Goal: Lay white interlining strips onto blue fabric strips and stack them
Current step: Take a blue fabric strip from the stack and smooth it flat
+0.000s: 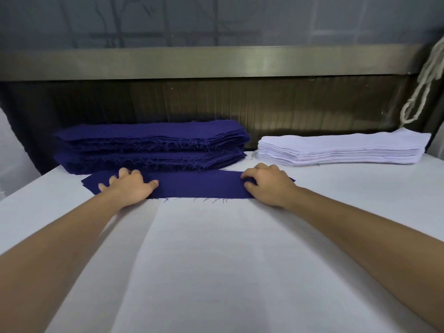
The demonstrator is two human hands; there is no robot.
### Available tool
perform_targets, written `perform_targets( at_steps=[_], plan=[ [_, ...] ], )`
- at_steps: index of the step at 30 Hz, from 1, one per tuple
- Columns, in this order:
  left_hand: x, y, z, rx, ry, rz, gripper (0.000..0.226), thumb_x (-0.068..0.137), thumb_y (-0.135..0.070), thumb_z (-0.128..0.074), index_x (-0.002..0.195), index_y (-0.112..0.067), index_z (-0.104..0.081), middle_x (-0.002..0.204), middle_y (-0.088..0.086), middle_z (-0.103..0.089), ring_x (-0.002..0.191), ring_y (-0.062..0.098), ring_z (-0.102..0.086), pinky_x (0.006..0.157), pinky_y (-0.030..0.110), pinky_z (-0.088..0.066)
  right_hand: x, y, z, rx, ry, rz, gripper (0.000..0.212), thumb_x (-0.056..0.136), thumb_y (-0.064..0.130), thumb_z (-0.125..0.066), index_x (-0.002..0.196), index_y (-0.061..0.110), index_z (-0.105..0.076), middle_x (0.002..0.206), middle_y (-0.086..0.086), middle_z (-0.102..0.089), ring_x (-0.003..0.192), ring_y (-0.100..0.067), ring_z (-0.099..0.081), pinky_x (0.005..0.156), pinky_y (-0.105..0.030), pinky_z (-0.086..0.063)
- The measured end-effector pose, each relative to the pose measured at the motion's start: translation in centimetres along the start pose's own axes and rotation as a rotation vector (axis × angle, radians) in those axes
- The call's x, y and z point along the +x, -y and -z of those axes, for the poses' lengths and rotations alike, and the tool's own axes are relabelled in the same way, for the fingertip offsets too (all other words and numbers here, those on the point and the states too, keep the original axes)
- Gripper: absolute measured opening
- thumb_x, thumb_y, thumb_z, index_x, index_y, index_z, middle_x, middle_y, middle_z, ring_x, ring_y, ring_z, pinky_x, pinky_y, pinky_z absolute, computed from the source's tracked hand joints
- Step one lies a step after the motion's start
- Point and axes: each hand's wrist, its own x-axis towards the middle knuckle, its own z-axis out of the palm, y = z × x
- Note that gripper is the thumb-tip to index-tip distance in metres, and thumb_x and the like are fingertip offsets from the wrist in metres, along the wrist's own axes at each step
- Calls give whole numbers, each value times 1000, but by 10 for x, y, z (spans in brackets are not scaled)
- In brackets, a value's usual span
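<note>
Table: a big white cloth cover [216,260] with long soft folds running toward the person.
Back: a dull metal bar [216,61] goes all the way across, with a dark ribbed panel [288,104] under it and a grey wall above.
Far right: a pale rope [422,92] hangs down in a loop.
Blue pile [151,145]: tall, at the back left, with fuzzy, frayed edges.
White interlining pile [341,147]: lower, at the back right, apart from the blue pile.
Blue fabric strip [199,185]: one lies flat just in front of the blue pile, with loose threads on its near edge.
Left hand [131,186]: rests on the strip's left end, fingers spread and loosely bent, thumb flat.
Right hand [266,183]: curled fingers and thumb pinch the strip's right end.
</note>
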Motion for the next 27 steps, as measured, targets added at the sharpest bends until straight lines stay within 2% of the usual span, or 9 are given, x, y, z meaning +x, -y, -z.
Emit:
perform_targets(
  at_steps=[2,4,6,10,14,20,27],
  plan=[
    [-1,-1,-2,-49,-44,2,60,91,-55,-45,135,-15,-39,146,12,-27,133,40,-26,111,54,-16,4,1,1,24,-13,-18,33,96,28,-41,126,26,-54,129,-5,-50,118,-31,-42,96,-38,-35],
    [-3,-5,-2,-119,-128,-22,54,88,-48,-55,129,-16,-43,141,13,-33,129,39,-27,108,53,-24,10,3,3,50,-95,-16,31,95,24,-42,122,21,-56,126,-7,-53,116,-30,-45,94,-37,-39],
    [-5,-11,0,-148,-259,-97,46,85,-41,-61,121,-16,-47,131,12,-41,123,36,-30,98,47,-33,19,5,7,56,-220,26,33,95,19,-44,126,17,-53,128,-7,-51,117,-29,-45,96,-37,-39],
    [-4,-36,8,-150,-502,-303,36,85,-33,-63,113,-13,-53,118,12,-51,114,35,-37,89,42,-35,48,21,18,42,-423,137,42,96,10,-40,138,17,-44,138,-4,-43,119,-28,-42,99,-40,-36],
    [1,-68,11,-222,-643,-445,33,90,-28,-59,117,-10,-53,119,13,-51,112,34,-38,88,38,-34,82,36,27,-61,-418,179,43,99,11,-36,141,18,-40,143,-2,-41,128,-27,-37,97,-39,-34],
    [14,-98,9,-226,-650,-527,33,96,-26,-50,128,-17,-55,126,5,-51,120,29,-38,93,35,-31,105,46,34,-272,-376,243,32,95,3,-40,118,16,-58,121,-6,-56,111,-28,-52,84,-33,-36],
    [22,-102,8,-253,-625,-526,31,97,-30,-47,124,-22,-60,121,3,-55,118,28,-39,94,35,-28,112,48,38,-247,-534,250,29,96,5,-41,116,11,-60,115,-5,-60,111,-26,-47,83,-33,-39]
  ],
)
